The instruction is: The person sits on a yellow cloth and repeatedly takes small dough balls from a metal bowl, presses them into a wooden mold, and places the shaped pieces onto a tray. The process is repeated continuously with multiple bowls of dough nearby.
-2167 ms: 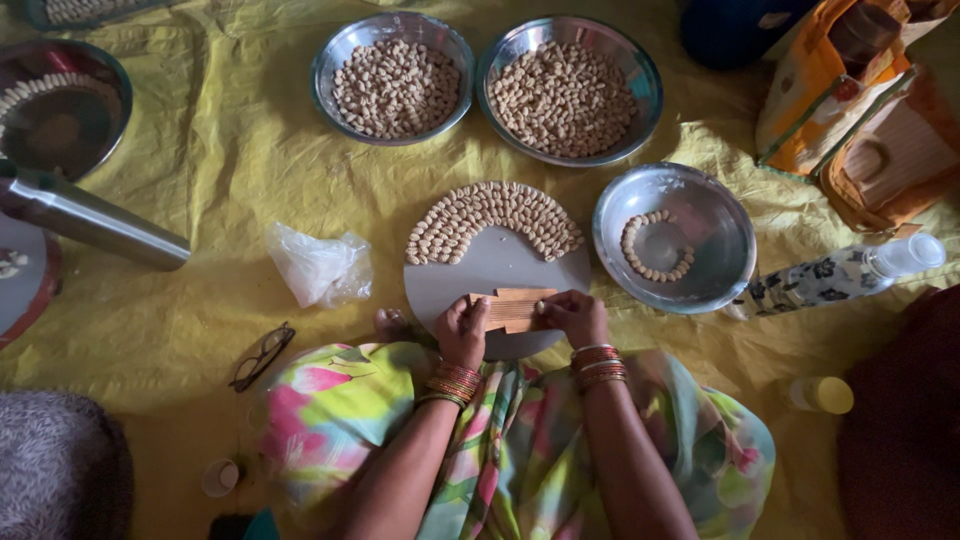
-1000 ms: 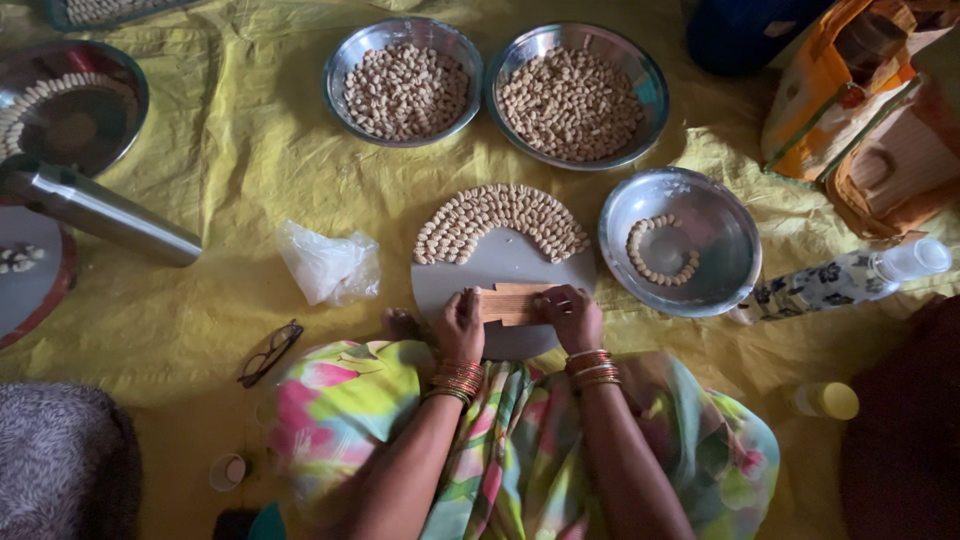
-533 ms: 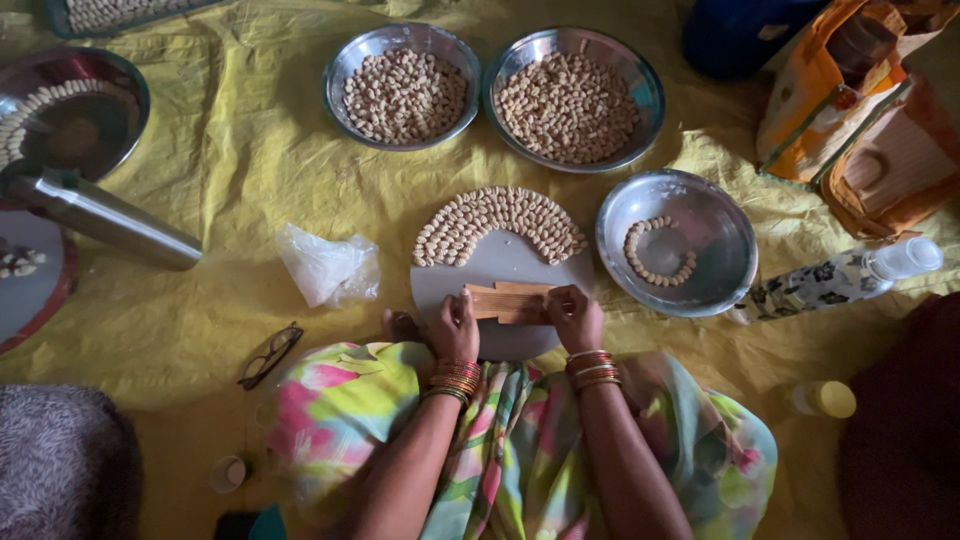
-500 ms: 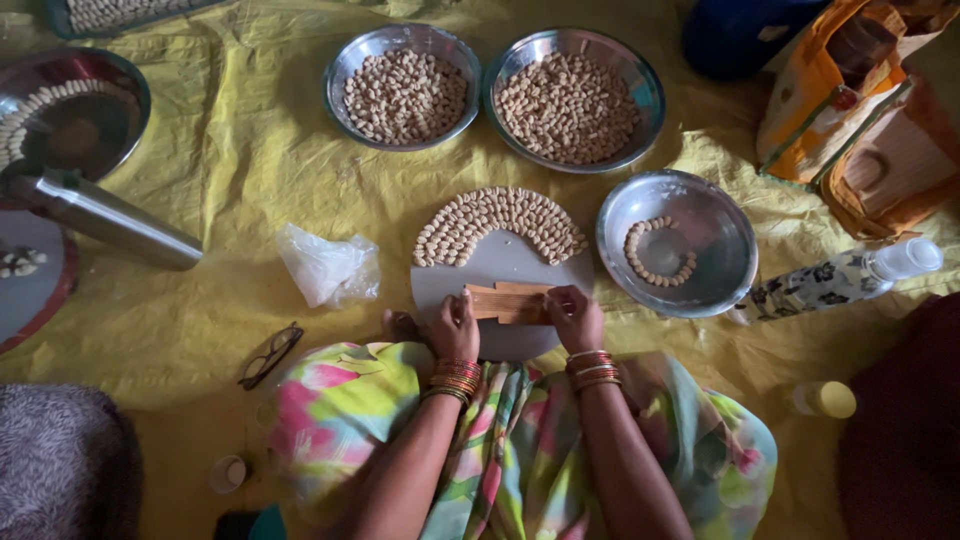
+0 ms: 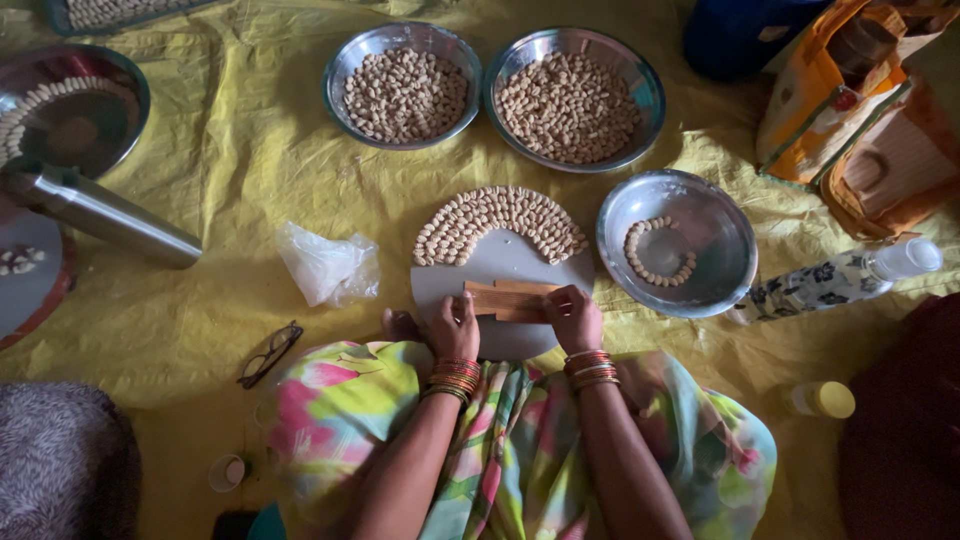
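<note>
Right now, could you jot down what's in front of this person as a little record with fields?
Left hand: left hand on one end of the wooden strips
Right hand: right hand on the other end
Work surface: round grey board with an arc of nuts along its far edge
Bowls: two full steel bowls; a third bowl holds a curved row
Ground cover: yellow sheet
Nearby: spectacles, crumpled plastic bag

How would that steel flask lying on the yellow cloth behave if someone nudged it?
The flask lies on its side and is round, so it would probably roll. Its smooth metal skin looks slippery to grip. It seems stiff, and the rumpled cloth might slow it.
</note>
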